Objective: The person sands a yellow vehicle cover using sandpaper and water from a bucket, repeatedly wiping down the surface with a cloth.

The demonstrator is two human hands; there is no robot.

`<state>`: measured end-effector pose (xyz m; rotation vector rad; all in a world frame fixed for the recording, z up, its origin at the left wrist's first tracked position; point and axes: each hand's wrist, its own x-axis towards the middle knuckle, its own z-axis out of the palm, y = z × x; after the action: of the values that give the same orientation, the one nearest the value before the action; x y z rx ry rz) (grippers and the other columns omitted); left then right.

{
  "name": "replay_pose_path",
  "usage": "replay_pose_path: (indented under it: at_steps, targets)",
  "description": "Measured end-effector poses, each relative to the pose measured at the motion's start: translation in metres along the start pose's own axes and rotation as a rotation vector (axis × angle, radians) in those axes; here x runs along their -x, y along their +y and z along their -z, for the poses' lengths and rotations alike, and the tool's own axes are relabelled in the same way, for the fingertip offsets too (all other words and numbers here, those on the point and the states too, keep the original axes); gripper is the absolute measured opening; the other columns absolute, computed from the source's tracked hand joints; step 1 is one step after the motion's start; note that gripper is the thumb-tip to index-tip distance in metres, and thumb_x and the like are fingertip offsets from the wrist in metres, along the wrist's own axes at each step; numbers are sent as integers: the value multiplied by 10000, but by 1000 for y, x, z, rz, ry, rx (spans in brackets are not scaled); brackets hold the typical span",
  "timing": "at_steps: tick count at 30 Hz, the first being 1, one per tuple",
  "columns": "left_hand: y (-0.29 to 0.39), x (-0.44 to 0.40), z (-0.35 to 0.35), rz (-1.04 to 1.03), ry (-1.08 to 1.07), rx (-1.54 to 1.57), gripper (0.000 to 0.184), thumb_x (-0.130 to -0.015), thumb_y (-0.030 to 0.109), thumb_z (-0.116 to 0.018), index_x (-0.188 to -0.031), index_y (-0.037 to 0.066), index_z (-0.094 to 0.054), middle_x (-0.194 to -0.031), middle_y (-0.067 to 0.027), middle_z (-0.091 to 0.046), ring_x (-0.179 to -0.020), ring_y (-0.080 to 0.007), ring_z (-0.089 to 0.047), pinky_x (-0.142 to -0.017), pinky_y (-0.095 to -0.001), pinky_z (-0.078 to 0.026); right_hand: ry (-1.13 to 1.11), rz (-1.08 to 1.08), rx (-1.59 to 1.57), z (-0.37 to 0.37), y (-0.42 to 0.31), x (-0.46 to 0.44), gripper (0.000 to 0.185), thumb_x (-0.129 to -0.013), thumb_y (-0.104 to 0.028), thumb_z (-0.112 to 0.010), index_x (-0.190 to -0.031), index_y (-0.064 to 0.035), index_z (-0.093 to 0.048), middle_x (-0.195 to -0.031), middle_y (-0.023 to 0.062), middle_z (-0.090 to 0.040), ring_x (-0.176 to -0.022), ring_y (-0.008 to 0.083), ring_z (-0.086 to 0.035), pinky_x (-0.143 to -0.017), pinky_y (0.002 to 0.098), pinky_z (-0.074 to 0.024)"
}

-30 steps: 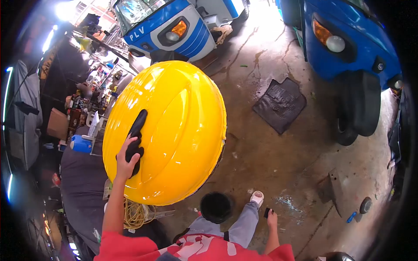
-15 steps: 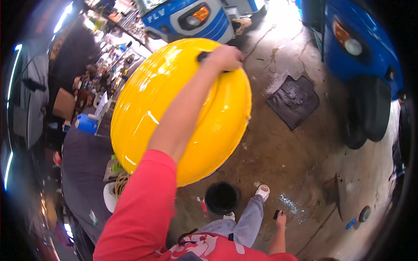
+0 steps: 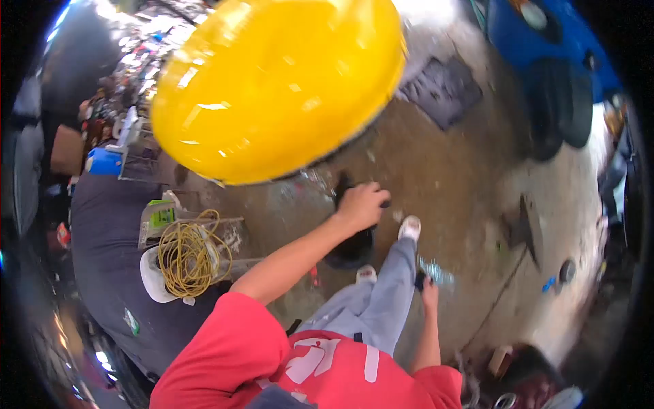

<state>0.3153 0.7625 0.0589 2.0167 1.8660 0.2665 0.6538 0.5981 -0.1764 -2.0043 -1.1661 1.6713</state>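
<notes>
My left hand point(image 3: 364, 206) is closed round a black cloth, of which dark parts show above and beside the fingers. It is over a black bucket point(image 3: 353, 252) on the floor, in front of my legs. Above it, at the top of the view, is a large, glossy yellow rounded panel point(image 3: 279, 88), apart from the hand. Low at the right, beside my leg, my right hand point(image 3: 429, 292) is closed on a small black object.
A coiled yellow hose point(image 3: 191, 259) lies at the left beside a dark covered surface point(image 3: 102, 245). A dark mat point(image 3: 443, 92) is on the wet floor. A blue vehicle point(image 3: 524, 34) with a black wheel stands at the upper right.
My left hand has moved from the yellow panel down to the bucket, still with the black cloth. The view has tipped downward. The small black object is still in my right hand.
</notes>
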Motion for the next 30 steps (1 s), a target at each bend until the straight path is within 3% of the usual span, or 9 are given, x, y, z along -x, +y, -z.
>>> replay_pose_path:
  at_steps: [4,10,13,18,20,22,28,29,30]
  targets:
    - [-74,91,-113,501,-310,141,328,-811,335,-712,-1088,157,-714,-1048,-151,-700,-1009,-370,-653,-873,-455,-525,-82,-101,79,-46,21,28,575,-1022,-444,-473,-1113,107,-612,-1013,219,-683,-957,270,-630,-870,384,-467]
    - [-203,155,-315,1107,-102,317,712,-708,591,-784,-1201,90,-666,-1188,-221,-670,-1126,-380,-631,-977,-440,-485,-147,-182,40,-124,86,18,528,-1029,-443,-462,-1207,25,-632,-1004,115,-689,-928,190,-585,-884,337,-458]
    - [-246,165,-412,988,-181,246,775,-699,533,-813,-1314,121,-583,-1191,-233,-656,-1148,-394,-610,-995,-446,-477,-229,-257,-9,-149,145,-14,488,-1030,-400,-469,-1251,10,-615,-1076,230,-692,-1043,323,-655,-919,393,-472]
    - [-324,179,-561,933,-393,2,869,-752,444,-782,-1474,145,-401,-1441,-271,-449,-1256,-423,-521,-1044,-459,-446,-294,-356,100,-151,117,-45,402,-1041,-296,-449,-1311,-31,-585,-1247,196,-637,-1125,383,-618,-957,397,-457]
    - [-340,185,-617,937,-502,-123,798,-747,393,-793,-1414,129,-443,-1339,-252,-502,-1148,-388,-558,-974,-445,-473,-228,30,13,-144,100,-58,392,-1026,-246,-470,-1348,-39,-554,-1308,199,-597,-1176,374,-596,-999,395,-441]
    - [-343,186,-658,931,-556,-243,726,-742,341,-804,-1353,112,-485,-1237,-233,-555,-1040,-353,-595,-904,-430,-500,-277,-31,-28,-132,84,-60,395,-1021,-230,-474,-1356,-32,-543,-1332,202,-579,-1215,370,-571,-1028,397,-424]
    - [-353,224,-585,529,-86,-34,514,-728,186,-839,-1171,62,-611,-930,-175,-712,-715,-248,-707,-692,-387,-581,-192,-128,-132,-133,116,-60,415,-1039,-268,-466,-1336,6,-556,-1234,129,-639,-1103,234,-588,-998,329,-414]
    - [-310,206,-515,1007,-142,396,395,-731,133,-822,-1039,84,-579,-791,-128,-684,-542,-195,-649,-550,-347,-552,-173,-249,-308,-138,115,-52,435,-1050,-304,-455,-1326,14,-565,-1192,106,-655,-1073,199,-581,-985,319,-414]
    - [-286,199,-477,1060,-75,490,363,-727,93,-804,-969,107,-535,-759,-98,-652,-567,-178,-651,-530,-340,-533,-113,-319,-330,-145,140,-42,481,-1060,-364,-432,-1302,23,-584,-1143,87,-661,-1079,176,-567,-986,320,-413]
